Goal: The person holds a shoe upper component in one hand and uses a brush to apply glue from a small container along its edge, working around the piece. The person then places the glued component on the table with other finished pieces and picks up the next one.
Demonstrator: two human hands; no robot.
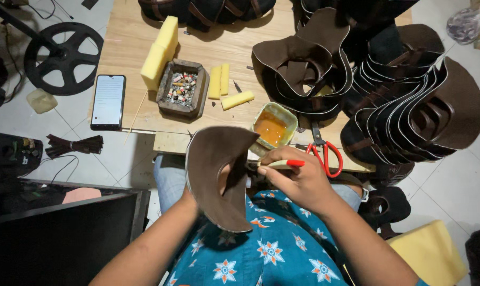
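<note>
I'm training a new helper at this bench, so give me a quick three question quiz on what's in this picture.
1. True or false: the left hand holds a brown leather piece.
2. What does the right hand grip? A) the scissors B) a red-tipped brush C) the phone
3. What colour is the liquid in the small dish?

Key: 1 true. 2 B, the brush; the red-handled scissors lie on the table. 3 Orange.

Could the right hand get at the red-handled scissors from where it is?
Probably yes: the scissors lie uncovered on the table edge just beyond the right hand, nothing between them, though that hand already holds a red-tipped brush.
</note>
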